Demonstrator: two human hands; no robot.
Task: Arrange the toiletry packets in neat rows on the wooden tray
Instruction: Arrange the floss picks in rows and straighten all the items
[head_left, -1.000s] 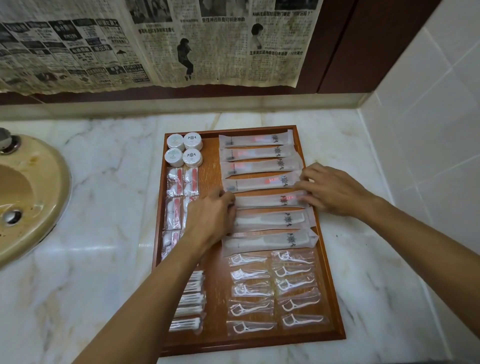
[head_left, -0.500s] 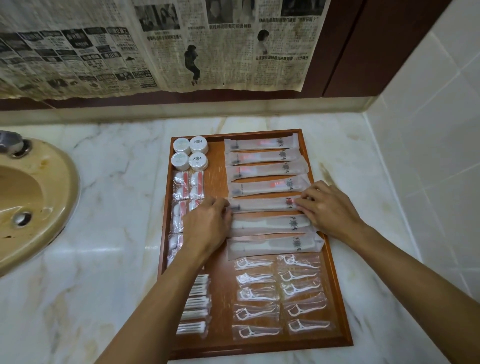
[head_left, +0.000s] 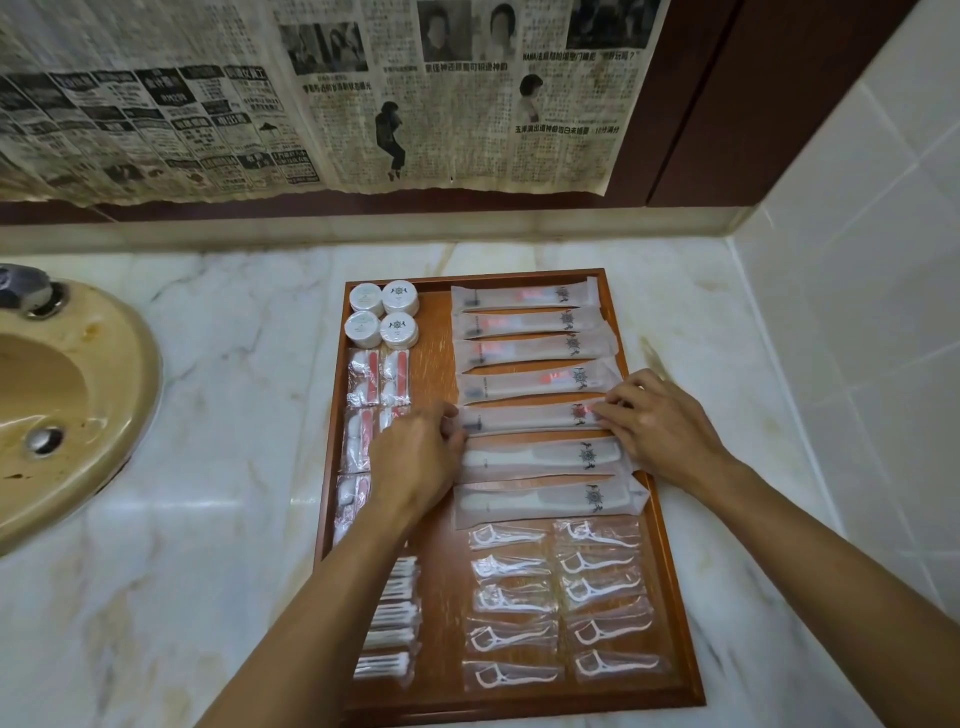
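Observation:
A wooden tray (head_left: 680, 623) lies on the marble counter. Its right side holds a row of long frosted toothbrush packets. My left hand (head_left: 415, 462) pinches the left end of the fifth toothbrush packet (head_left: 524, 418), and my right hand (head_left: 660, 426) pinches its right end. Two comb packets (head_left: 540, 457) lie just below it. Clear floss pick packets (head_left: 511, 636) fill the tray's near right in two columns. Round white containers (head_left: 382, 314) sit at the far left corner, red-and-white sachets (head_left: 376, 376) below them, and cotton swab packets (head_left: 387, 631) at the near left, partly hidden by my left forearm.
A beige sink (head_left: 62, 410) is set into the counter to the left, with a metal tap base (head_left: 26, 291) behind it. Yellowed newspaper (head_left: 311, 98) hangs on the back wall. A white tiled wall (head_left: 857, 338) closes off the right side.
Both hands have shifted slightly along the fifth toothbrush packet, straightening it in its row. The camera has moved closer and lower.

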